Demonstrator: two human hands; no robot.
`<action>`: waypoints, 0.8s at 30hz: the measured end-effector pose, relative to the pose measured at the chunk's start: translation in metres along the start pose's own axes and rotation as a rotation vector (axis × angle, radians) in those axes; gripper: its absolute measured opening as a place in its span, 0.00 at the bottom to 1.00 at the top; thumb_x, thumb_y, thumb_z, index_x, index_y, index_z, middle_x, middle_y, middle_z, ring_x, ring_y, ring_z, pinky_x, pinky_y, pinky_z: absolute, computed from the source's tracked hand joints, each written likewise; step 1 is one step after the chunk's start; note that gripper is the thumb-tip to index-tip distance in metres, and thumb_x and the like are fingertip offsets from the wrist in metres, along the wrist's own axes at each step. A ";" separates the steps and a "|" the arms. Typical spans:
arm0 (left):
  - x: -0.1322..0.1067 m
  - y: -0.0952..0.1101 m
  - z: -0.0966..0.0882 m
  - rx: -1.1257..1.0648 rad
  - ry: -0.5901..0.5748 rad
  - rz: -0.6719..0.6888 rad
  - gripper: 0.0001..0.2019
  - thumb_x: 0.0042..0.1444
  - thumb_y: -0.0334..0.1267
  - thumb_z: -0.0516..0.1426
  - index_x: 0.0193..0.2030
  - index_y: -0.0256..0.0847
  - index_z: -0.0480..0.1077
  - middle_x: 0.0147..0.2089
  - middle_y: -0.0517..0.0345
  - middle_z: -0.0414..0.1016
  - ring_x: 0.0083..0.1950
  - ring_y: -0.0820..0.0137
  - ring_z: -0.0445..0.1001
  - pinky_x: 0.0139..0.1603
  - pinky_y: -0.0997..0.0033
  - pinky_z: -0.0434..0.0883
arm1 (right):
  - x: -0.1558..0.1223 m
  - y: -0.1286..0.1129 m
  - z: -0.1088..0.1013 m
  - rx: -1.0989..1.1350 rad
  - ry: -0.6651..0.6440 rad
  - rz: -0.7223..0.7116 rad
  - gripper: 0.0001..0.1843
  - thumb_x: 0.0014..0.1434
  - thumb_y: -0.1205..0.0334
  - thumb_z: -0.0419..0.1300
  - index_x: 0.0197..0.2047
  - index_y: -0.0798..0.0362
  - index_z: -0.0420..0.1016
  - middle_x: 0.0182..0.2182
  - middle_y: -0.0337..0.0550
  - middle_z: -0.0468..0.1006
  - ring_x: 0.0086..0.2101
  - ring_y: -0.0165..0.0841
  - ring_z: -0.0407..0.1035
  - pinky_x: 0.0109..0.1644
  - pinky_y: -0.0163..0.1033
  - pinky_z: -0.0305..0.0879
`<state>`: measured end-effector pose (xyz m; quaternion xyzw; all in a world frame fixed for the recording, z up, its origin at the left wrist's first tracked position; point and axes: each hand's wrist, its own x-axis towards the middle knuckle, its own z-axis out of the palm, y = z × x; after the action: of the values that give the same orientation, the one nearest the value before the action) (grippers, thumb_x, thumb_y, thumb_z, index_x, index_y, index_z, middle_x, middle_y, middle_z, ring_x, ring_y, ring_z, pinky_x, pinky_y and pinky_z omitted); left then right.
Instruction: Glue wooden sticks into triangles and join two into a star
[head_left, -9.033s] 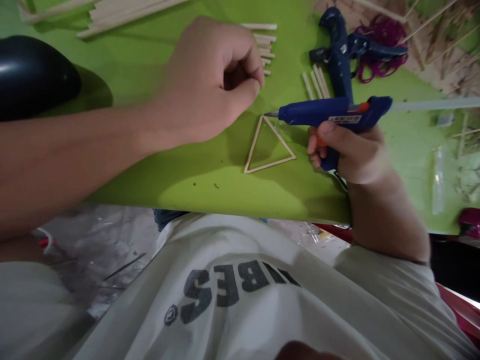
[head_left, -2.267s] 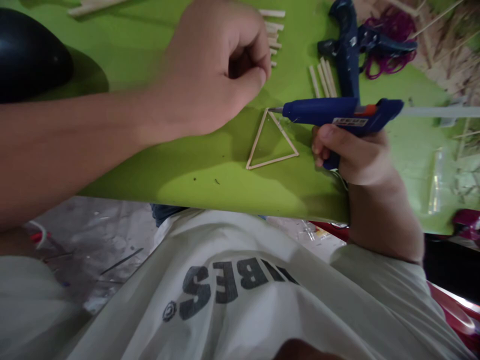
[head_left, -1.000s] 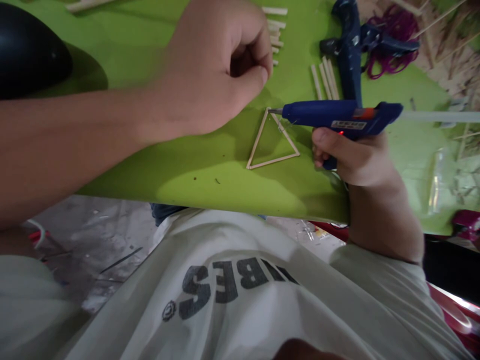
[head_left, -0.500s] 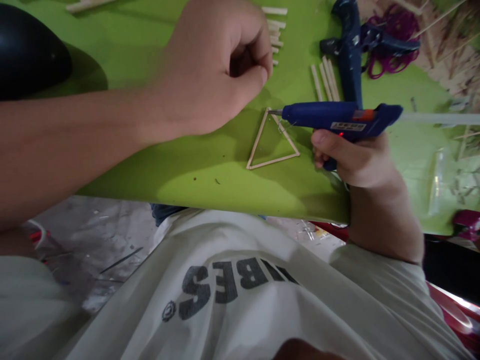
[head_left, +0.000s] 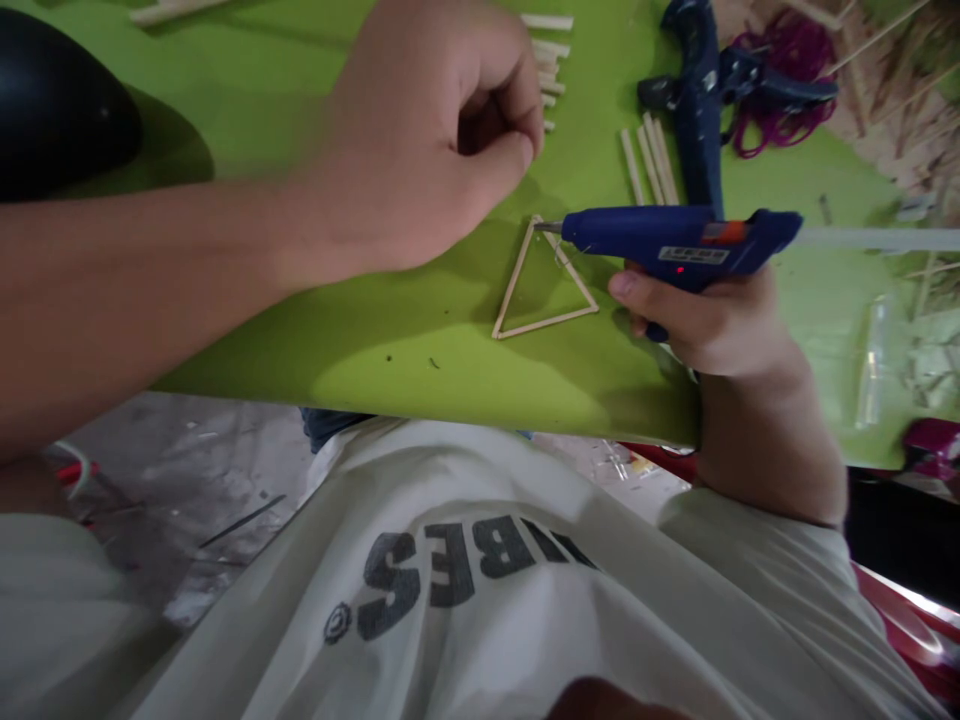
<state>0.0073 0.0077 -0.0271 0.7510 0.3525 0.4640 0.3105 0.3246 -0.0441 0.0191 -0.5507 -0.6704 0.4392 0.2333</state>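
Your right hand is gripping a glue gun, its nozzle pointing at the top of a stick triangle on the green table. Your left hand is forming a curl, any hold hidden; a slipping nozzle could skew that corner.

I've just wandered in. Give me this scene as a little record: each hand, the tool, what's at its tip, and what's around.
Right hand: holds a blue glue gun by its handle
Left hand: curled; whether it holds anything is hidden
Glue gun: red light showing, clear glue stick out the back
At its tip: far corner of a wooden triangle; exact contact hard to tell
Surface: green table
Beyond the glue gun: short wooden sticks, a dark blue tool, purple string
Far left: rounded black object, partly out of frame
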 end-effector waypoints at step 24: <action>0.010 0.024 -0.017 0.172 -0.215 -0.360 0.10 0.75 0.42 0.60 0.49 0.48 0.84 0.45 0.59 0.81 0.43 0.66 0.80 0.47 0.61 0.74 | -0.001 -0.004 0.001 -0.064 -0.002 0.005 0.37 0.61 0.23 0.81 0.29 0.47 0.78 0.23 0.38 0.74 0.24 0.30 0.64 0.27 0.43 0.66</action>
<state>0.0011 0.0042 0.0032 0.7449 0.4841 0.2867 0.3587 0.3220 -0.0453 0.0221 -0.5592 -0.6828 0.4187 0.2141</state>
